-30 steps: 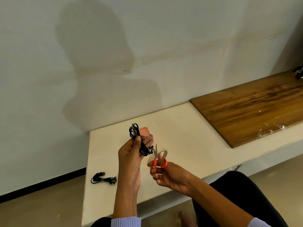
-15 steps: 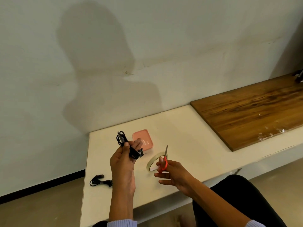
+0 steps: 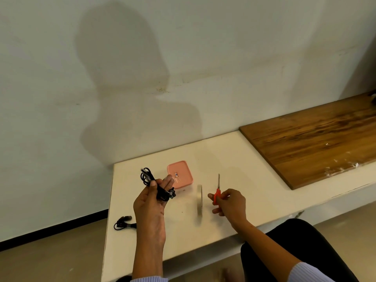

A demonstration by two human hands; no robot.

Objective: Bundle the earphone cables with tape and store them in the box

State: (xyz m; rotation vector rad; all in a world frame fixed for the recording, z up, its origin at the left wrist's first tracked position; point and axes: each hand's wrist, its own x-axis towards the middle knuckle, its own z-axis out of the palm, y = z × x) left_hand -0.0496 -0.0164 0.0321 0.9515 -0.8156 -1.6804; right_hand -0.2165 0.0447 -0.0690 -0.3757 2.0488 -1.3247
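My left hand grips a coiled black earphone cable, held up over the white ledge. Just behind it the pink box sits on the ledge with its lid on. My right hand holds red-handled scissors by the handles, blades pointing away from me. Between my hands a roll of clear tape stands on its edge, blurred. A second black earphone bundle lies at the ledge's near left edge.
A dark wooden board covers the ledge to the right, with small white scraps near its front. A white wall rises behind. My dark-clad knee is below the ledge's front edge at the right.
My hands have moved apart and lower. The left hand carried the cable bundle left, uncovering the pink box. The right hand took the scissors right, and the tape roll now stands on edge.
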